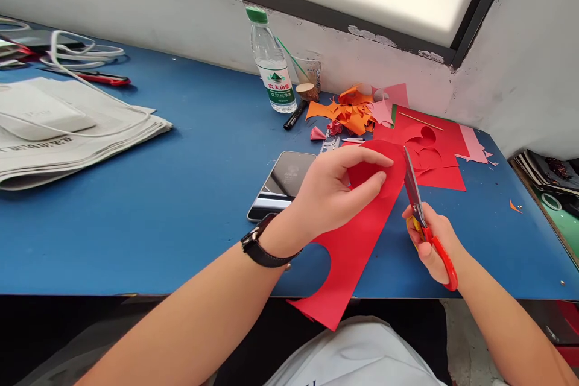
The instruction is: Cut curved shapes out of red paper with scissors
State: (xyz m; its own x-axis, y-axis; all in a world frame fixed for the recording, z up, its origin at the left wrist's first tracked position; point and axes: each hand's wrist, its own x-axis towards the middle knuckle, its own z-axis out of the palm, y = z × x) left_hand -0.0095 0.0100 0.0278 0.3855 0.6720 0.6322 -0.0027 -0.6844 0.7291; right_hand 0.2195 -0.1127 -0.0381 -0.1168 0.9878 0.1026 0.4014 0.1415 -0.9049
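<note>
My left hand (337, 193), with a black watch on its wrist, has thumb and index finger curled together over a sheet of red paper (357, 247). The paper has a large curved cut-out on its left side, and its lower end reaches past the table's front edge. In my right hand (434, 241) is a pair of scissors (414, 184) with red and yellow handles. Their blades point up and away, with the tip beside the paper's right edge near its rounded top. My remaining left fingers are partly hidden behind the hand.
A phone (283, 184) lies left of my left hand. Behind are a water bottle (274, 66), a black marker (295, 116), orange paper scraps (350, 114) and red sheets (446, 178) with cut circles. Folded newspapers (149, 126) and white cable (56, 48) occupy the left.
</note>
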